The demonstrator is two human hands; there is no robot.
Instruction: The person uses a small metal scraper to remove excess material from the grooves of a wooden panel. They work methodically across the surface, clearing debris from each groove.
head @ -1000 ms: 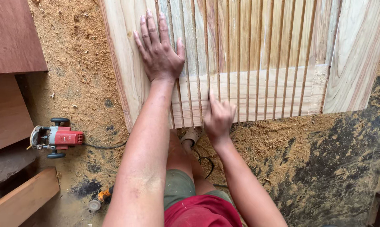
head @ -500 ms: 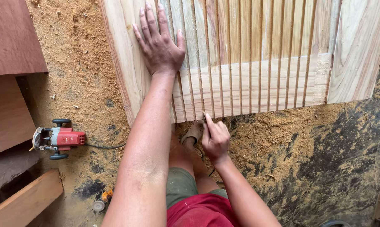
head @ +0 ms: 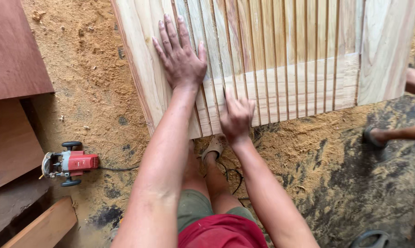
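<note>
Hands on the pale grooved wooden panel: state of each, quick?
Left hand: open, flat on the pale grooved wooden panel.
Right hand: open, fingers on the panel's lower edge.

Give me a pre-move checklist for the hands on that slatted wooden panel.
1. Left hand flat on the slatted wooden panel, fingers spread: ok.
2. Right hand on the panel's lower edge, fingertips on the slats: ok.
3. Red router lies on the sawdust floor, apart from both hands: ok.
4. Router cord runs toward the person's sandalled foot: not ok.
5. Another person's foot close to the panel's right corner: not ok.
6. Router switched off: cannot tell.
</note>
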